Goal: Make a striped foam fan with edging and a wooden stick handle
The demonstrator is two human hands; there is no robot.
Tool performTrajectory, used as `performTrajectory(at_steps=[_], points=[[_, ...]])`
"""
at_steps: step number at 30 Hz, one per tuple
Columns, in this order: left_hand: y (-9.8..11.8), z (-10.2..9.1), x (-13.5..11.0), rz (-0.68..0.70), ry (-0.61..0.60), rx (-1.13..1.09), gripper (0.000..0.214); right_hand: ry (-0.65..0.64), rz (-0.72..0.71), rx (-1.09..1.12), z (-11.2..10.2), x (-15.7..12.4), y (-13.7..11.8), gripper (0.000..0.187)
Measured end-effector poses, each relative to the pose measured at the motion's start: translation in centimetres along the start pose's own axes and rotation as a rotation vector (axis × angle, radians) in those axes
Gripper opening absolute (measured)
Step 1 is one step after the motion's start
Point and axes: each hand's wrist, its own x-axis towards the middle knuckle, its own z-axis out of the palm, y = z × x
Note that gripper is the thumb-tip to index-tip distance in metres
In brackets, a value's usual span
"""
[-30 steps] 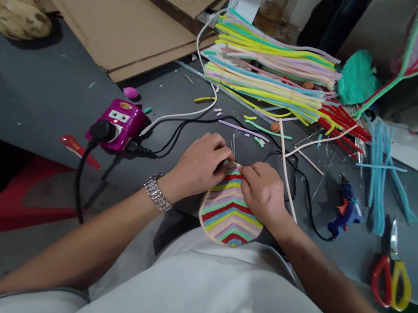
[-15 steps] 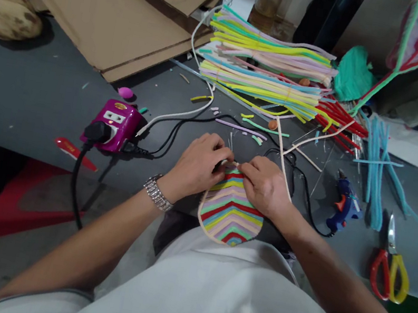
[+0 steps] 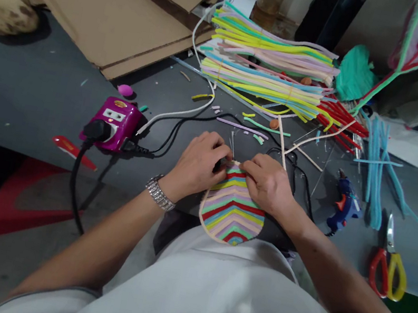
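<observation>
Showing coloured stripes, the rounded piece (image 3: 234, 211) is held at the near edge of the surface (image 3: 56, 85), its top pinched in the closed grip of the left hand (image 3: 203, 161) and the right hand (image 3: 268, 183); a glue gun (image 3: 346, 207) is seen farther right.

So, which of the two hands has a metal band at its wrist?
The left hand: a silver metal band sits just behind it, while the right hand has none.

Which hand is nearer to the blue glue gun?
Right: the right hand is left of the blue glue gun, apart from it; the left hand is farther left, beyond the right hand.
</observation>
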Motion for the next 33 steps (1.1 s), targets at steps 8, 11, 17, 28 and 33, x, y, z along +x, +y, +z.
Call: performTrajectory(at_steps=[8,11,17,28,33], points=[[0.0,0.3,-0.2,0.023,0.044,0.032,0.016,-0.013,0.004,0.005,-0.1,0.1,0.0,0.024],[0.0,0.4,-0.3,0.026,0.044,0.039,0.012,-0.014,0.004,-0.007,-0.2,0.2,-0.1,0.025],[0.0,0.5,-0.4,0.029,0.052,0.041,0.014,-0.019,-0.002,-0.034,-0.3,0.3,-0.1,0.025],[0.0,0.5,-0.3,0.026,0.06,0.043,0.012,-0.027,0.009,-0.009,-0.8,1.7,0.2,0.023],[-0.2,0.7,-0.3,0.034,0.072,0.031,0.014,-0.008,0.007,0.018,-0.8,2.6,0.4,0.025]])
